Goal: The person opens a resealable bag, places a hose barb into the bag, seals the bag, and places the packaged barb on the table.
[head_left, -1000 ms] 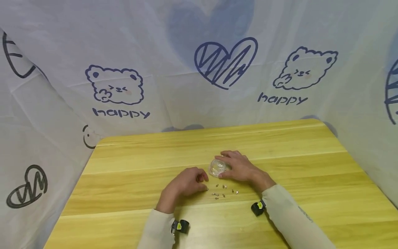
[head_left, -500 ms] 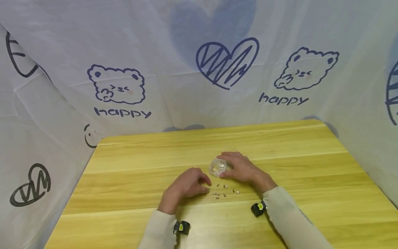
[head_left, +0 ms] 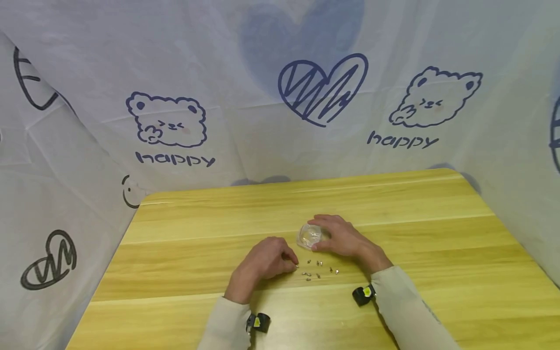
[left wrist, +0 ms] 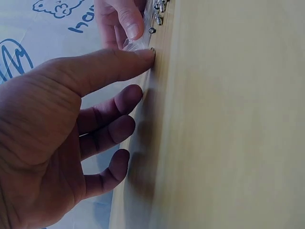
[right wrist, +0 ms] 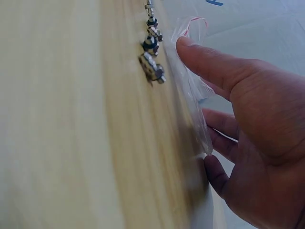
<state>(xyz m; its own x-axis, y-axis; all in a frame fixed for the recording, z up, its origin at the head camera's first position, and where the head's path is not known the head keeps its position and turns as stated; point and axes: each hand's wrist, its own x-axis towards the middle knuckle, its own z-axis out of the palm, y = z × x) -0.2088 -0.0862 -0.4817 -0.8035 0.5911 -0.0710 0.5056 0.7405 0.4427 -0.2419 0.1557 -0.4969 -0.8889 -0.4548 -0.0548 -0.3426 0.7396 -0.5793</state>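
My left hand (head_left: 270,260) is low over the table, thumb and index fingertips together at a small silvery metal piece (head_left: 297,266). In the left wrist view that metal piece (left wrist: 153,49) shows only as a sliver at the thumb tip, and the other fingers are loosely bent. A clear plastic bag (head_left: 306,236) with a red line at its mouth lies against my right hand (head_left: 343,236). Thumb and fingers hold the bag (right wrist: 193,95) from both sides in the right wrist view. Several more small metal pieces (head_left: 318,275) lie scattered just in front of the bag; their exact kind is too small to tell.
The wood-grain table (head_left: 197,218) reaches back to a white cloth (head_left: 245,126) printed with bears and hearts. Cloth also hangs along the left and right sides. Each wrist wears a black strapped camera (head_left: 362,294).
My left hand has moved slightly right, and its thumb and index finger have closed on the small metal piece. The right hand stays at the bag, its upper fingers drawn back a little.
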